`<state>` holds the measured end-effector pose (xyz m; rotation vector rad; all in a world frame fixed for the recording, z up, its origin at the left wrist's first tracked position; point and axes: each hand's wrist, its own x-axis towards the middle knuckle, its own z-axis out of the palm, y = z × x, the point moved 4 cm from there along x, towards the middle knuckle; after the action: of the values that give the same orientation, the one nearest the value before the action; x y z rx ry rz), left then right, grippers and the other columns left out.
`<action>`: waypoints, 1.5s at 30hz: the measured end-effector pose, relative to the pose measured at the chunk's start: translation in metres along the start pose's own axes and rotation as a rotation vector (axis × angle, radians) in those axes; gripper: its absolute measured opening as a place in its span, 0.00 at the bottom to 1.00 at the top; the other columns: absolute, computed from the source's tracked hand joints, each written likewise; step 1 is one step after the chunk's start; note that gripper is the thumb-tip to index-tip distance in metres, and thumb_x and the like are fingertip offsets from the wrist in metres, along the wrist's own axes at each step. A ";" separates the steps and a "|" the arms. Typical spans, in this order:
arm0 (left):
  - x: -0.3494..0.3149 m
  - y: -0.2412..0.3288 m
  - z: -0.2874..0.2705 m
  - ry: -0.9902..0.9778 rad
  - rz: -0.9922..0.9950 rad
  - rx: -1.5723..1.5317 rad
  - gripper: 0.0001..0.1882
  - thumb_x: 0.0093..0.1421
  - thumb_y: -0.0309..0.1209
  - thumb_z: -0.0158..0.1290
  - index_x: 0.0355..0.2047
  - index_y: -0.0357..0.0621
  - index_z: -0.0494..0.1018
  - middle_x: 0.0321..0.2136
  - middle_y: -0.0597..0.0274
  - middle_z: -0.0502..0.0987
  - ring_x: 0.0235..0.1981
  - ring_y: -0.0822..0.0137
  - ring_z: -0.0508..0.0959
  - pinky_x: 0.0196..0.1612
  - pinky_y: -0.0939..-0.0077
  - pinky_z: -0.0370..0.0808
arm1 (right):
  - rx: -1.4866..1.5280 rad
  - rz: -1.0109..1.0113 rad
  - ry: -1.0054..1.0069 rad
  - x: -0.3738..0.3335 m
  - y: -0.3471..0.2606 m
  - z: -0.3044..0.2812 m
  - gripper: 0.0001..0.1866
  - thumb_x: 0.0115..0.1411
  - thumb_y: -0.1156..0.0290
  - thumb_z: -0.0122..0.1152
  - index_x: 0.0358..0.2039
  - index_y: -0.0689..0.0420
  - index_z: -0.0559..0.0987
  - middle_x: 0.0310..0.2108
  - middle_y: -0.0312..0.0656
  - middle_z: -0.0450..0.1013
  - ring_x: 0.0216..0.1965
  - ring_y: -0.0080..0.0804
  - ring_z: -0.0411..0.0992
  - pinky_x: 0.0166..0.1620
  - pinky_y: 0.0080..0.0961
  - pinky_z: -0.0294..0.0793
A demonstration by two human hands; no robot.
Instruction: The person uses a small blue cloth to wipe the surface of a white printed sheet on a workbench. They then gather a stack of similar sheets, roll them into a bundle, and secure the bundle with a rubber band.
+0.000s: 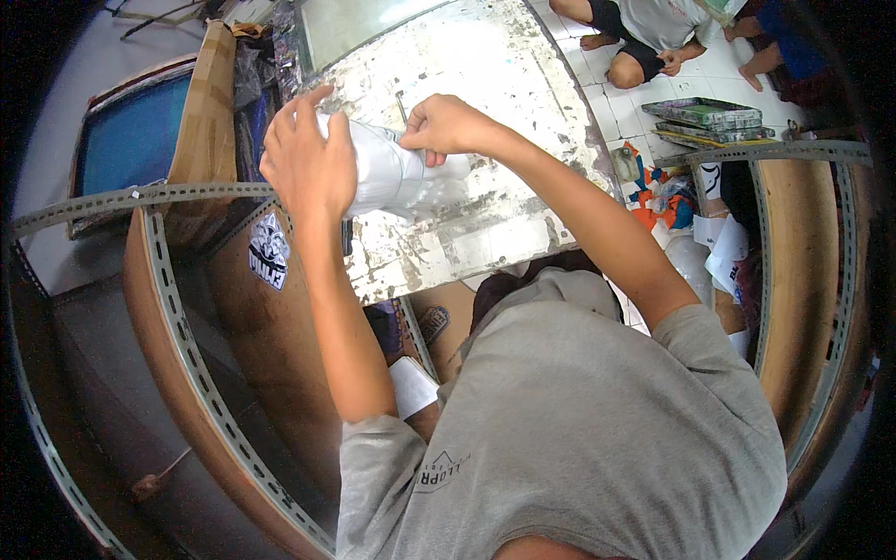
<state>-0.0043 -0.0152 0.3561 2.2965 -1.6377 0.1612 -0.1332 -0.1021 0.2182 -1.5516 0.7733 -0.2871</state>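
Observation:
A rolled white bundle of what looks like thin plastic lies on the paint-spattered table. A thin greenish line, perhaps a band, runs around its middle, and its right end is clear and crinkled. My left hand rests against the bundle's left end, fingers stretched and spread, thumb apart. At the bundle's upper right, my right hand is closed in a pinch at its surface. What sits between those fingertips is too small to tell.
A glass-like panel lies at the table's far end. Metal-edged shelving stands left, more shelving right. A cardboard piece and a blue-meshed frame lean at left. Stacked frames and seated people are on the floor, far right.

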 end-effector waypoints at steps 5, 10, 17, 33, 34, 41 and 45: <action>-0.005 0.001 -0.007 -0.033 -0.002 0.017 0.23 0.64 0.39 0.46 0.59 0.57 0.74 0.63 0.57 0.69 0.70 0.56 0.62 0.72 0.51 0.50 | -0.074 -0.016 0.111 0.024 0.027 0.003 0.14 0.55 0.65 0.70 0.32 0.64 0.82 0.26 0.48 0.81 0.24 0.31 0.80 0.31 0.27 0.81; -0.003 0.002 -0.006 -0.046 0.037 0.006 0.24 0.63 0.37 0.46 0.59 0.56 0.75 0.63 0.56 0.69 0.69 0.55 0.63 0.71 0.51 0.52 | -0.161 -0.327 0.299 0.046 0.019 0.007 0.14 0.51 0.65 0.71 0.35 0.62 0.85 0.31 0.49 0.84 0.38 0.37 0.84 0.42 0.30 0.81; -0.006 0.003 -0.007 -0.036 0.053 0.013 0.24 0.62 0.36 0.47 0.58 0.56 0.75 0.63 0.55 0.69 0.69 0.54 0.64 0.70 0.49 0.54 | -0.064 -0.079 0.095 0.094 0.044 0.012 0.12 0.51 0.64 0.73 0.32 0.58 0.89 0.30 0.44 0.84 0.29 0.29 0.82 0.37 0.26 0.82; -0.029 -0.070 -0.023 0.503 -0.366 -0.942 0.21 0.74 0.39 0.50 0.54 0.31 0.74 0.48 0.50 0.81 0.51 0.65 0.79 0.56 0.72 0.72 | 0.158 -0.613 0.396 -0.051 -0.079 -0.005 0.17 0.66 0.69 0.67 0.52 0.64 0.80 0.47 0.42 0.81 0.49 0.28 0.78 0.53 0.26 0.76; -0.045 -0.107 0.002 0.443 -0.460 -1.026 0.18 0.74 0.40 0.50 0.48 0.33 0.76 0.39 0.56 0.81 0.42 0.68 0.79 0.52 0.72 0.74 | 0.097 -0.639 0.367 -0.055 -0.105 -0.003 0.18 0.66 0.68 0.67 0.53 0.64 0.79 0.49 0.43 0.80 0.50 0.28 0.77 0.54 0.26 0.75; -0.099 -0.106 0.077 -0.045 -0.702 -1.559 0.23 0.70 0.39 0.57 0.49 0.26 0.74 0.42 0.51 0.79 0.48 0.57 0.82 0.58 0.65 0.80 | -0.963 -0.784 0.365 -0.017 -0.169 0.061 0.44 0.56 0.30 0.62 0.66 0.44 0.73 0.65 0.55 0.68 0.65 0.57 0.66 0.67 0.49 0.65; -0.095 -0.113 0.093 -0.216 -0.608 -1.595 0.23 0.69 0.36 0.59 0.51 0.23 0.74 0.45 0.48 0.80 0.48 0.59 0.82 0.58 0.68 0.80 | -1.261 -0.639 0.255 -0.001 -0.160 0.071 0.49 0.53 0.22 0.56 0.68 0.39 0.71 0.69 0.52 0.63 0.67 0.57 0.64 0.64 0.52 0.70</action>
<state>0.0611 0.0746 0.2212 1.3101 -0.4882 -1.1096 -0.0430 -0.0532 0.3601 -3.0095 0.6340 -0.5153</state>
